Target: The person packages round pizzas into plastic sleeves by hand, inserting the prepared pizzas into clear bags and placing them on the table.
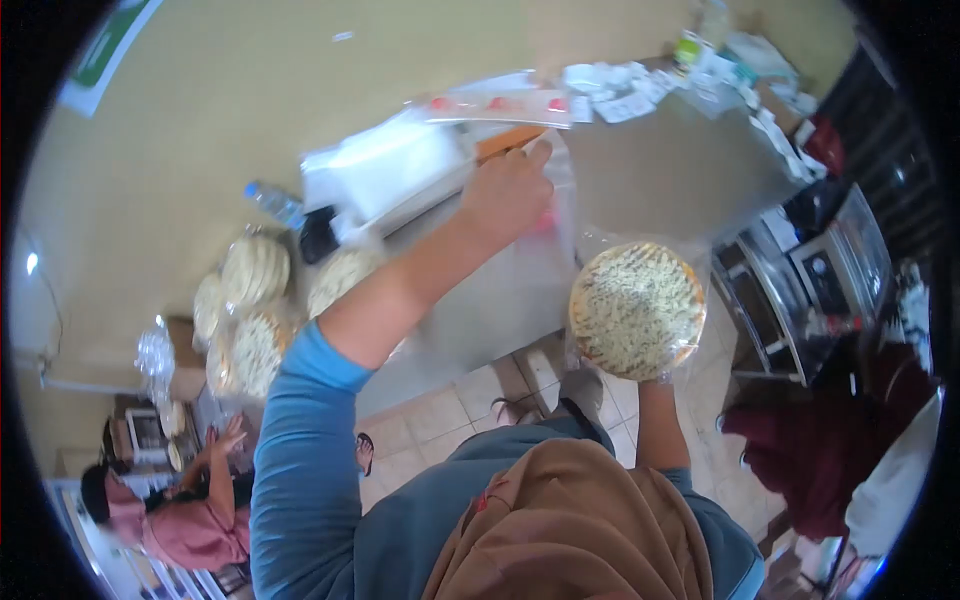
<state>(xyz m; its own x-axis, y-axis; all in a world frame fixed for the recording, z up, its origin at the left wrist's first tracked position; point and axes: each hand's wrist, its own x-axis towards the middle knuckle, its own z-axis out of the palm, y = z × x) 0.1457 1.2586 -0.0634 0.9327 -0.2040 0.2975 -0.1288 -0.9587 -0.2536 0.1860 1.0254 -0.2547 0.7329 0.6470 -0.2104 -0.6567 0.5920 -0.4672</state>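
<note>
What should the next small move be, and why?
Probably lower the bagged pizza onto the bare stretch of the table: it seems supported only by the right hand, mostly hidden beneath it above the wrist, while the left hand is busy beside the orange bar.
</note>
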